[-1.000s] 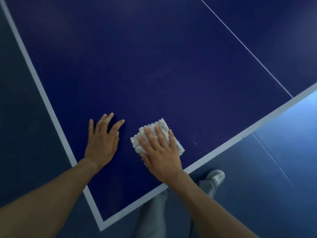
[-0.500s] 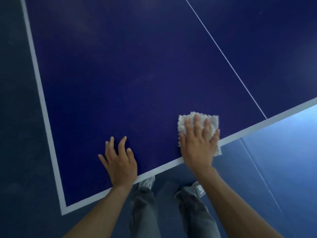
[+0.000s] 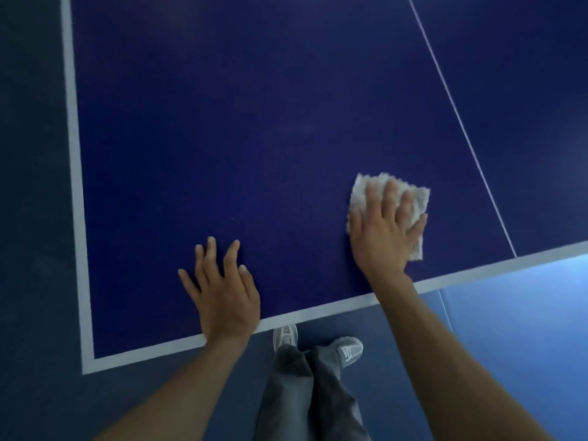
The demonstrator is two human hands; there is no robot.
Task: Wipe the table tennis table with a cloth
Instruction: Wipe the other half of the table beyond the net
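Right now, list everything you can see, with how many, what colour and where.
table: one, dark blue with white lines, fills most of the view
cloth: one, white, on the table close to its near edge
floor: blue, left of and below the table
shoes: two, pale grey, on the floor by the near edge
trousers: one pair, grey, bottom centre
left hand: one, flat on the table
right hand: one, flat on the cloth

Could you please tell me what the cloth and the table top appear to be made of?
The cloth looks like white, nubby terry or microfibre: tufted surface, ragged edges. The table top looks like rigid board with matte dark-blue paint and white lines; its core is hidden.
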